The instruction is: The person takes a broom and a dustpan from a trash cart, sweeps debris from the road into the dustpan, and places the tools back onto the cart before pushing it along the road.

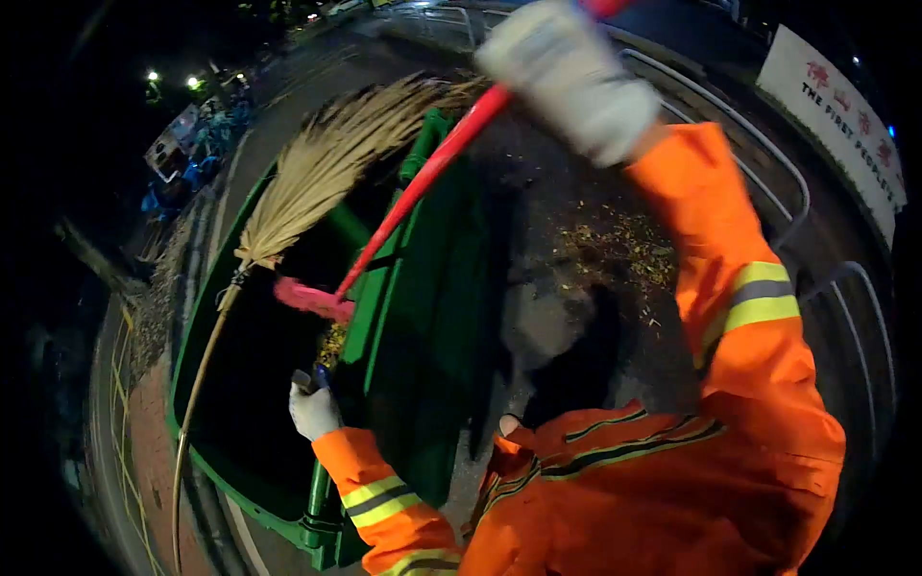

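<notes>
A white-gloved hand, my right hand point(567, 82), is raised at the top and closed around a red pole point(432, 171); motion blurs it. That pole slants down to a pink head point(312, 300) over the opening of a green wheeled bin point(432, 355). My left hand point(313, 408), also gloved, is closed at the bin's near side. A small dark and blue piece point(320, 376) shows at its fingers, too unclear to name. Yellow leaves point(332, 344) lie just beyond it. Across the bin rests a straw broom point(336, 158), its bristles toward the top.
Scattered leaves point(624, 250) lie on the dark pavement to the right. Metal railings point(740, 120) and a white sign wall point(831, 115) stand beyond. Brick paving point(154, 422) runs along the left, with parked bikes point(206, 144) farther off.
</notes>
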The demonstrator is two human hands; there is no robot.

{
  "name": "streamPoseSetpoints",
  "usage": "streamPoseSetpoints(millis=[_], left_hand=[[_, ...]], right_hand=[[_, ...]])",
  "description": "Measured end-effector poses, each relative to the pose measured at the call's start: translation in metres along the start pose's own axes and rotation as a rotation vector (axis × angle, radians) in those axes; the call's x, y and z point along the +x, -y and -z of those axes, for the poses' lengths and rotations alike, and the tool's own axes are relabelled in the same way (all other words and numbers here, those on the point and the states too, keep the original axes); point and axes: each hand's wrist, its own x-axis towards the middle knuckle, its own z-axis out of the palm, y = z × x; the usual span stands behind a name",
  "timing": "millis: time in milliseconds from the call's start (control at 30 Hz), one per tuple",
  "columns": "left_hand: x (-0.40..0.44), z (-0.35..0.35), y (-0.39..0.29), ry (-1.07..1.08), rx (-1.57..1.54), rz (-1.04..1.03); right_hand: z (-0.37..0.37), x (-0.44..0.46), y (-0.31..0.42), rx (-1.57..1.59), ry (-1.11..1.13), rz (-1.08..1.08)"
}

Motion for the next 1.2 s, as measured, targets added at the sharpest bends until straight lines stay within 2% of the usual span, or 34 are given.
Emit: streamPoseSetpoints(millis=[67, 133, 167, 200, 233, 267, 333, 367, 433, 467, 500, 533, 567, 600, 667, 700, 800, 900, 1000, 1100, 1200], left_hand=[[0.013, -0.030, 0.031, -0.014, -0.296, -0.078], [0.015, -0.031, 0.029, -0.035, -0.188, -0.115], [0.009, -0.024, 0.018, -0.019, -0.108, -0.040], [0.023, -0.040, 0.037, -0.002, -0.269, -0.106], [0.002, -0.011, 0.013, 0.041, -0.199, -0.089], [0.007, -0.011, 0.017, 0.032, -0.206, -0.140], [0.006, -0.008, 0.012, -0.027, -0.071, -0.135], [-0.006, -0.004, -0.010, -0.031, -0.062, -0.124], [0.003, -0.018, -0.006, 0.039, -0.278, -0.056], [0.056, -0.061, 0.027, 0.066, -0.325, 0.022], [0.066, -0.072, 0.037, 0.018, -0.345, -0.049], [0.070, -0.078, 0.037, -0.030, -0.362, -0.116], [0.083, -0.090, 0.040, -0.061, -0.307, -0.164], [0.092, -0.098, 0.037, -0.096, -0.250, -0.209], [0.070, -0.101, -0.013, -0.131, -0.333, 0.027], [0.098, -0.118, -0.008, -0.133, -0.375, -0.016], [0.133, -0.147, 0.024, -0.186, -0.458, -0.150], [0.163, -0.182, 0.012, -0.284, -0.489, -0.311], [0.169, -0.194, -0.052, -0.294, -0.485, -0.362], [0.177, -0.200, -0.128, -0.268, -0.518, -0.490], [0.177, -0.196, -0.213, -0.128, -0.564, -0.621]], right_hand=[[0.017, -0.061, -0.041, 0.025, -0.055, -0.092], [0.041, -0.130, -0.078, 0.030, -0.069, -0.196], [0.047, -0.175, -0.078, 0.067, 0.044, -0.222], [0.055, -0.211, -0.067, 0.159, 0.328, -0.300], [0.059, -0.260, -0.053, 0.326, 0.359, -0.363], [0.070, -0.303, -0.028, 0.348, 0.357, -0.432], [0.102, -0.383, 0.014, 0.502, 0.604, -0.656], [0.117, -0.416, 0.024, 0.523, 0.533, -0.747], [0.152, -0.481, 0.030, 0.560, 0.696, -0.819], [0.126, -0.512, 0.083, 0.663, 0.877, -0.819], [0.135, -0.534, 0.092, 0.671, 0.801, -0.968], [0.138, -0.552, 0.096, 0.631, 1.021, -1.061], [0.131, -0.551, 0.117, 0.647, 0.883, -1.137], [0.124, -0.557, 0.125, 0.643, 0.980, -1.174], [0.100, -0.573, 0.134, 0.646, 1.183, -1.243], [0.092, -0.554, 0.140, 0.807, 1.145, -1.357], [0.055, -0.568, 0.148, 0.548, 1.587, -1.272], [0.005, -0.554, 0.146, 0.542, 1.741, -1.303], [-0.030, -0.568, 0.171, 0.454, 1.798, -1.324], [-0.075, -0.506, 0.167, 0.450, 2.025, -1.509], [-0.118, -0.528, 0.203, 0.395, 2.179, -1.390]])
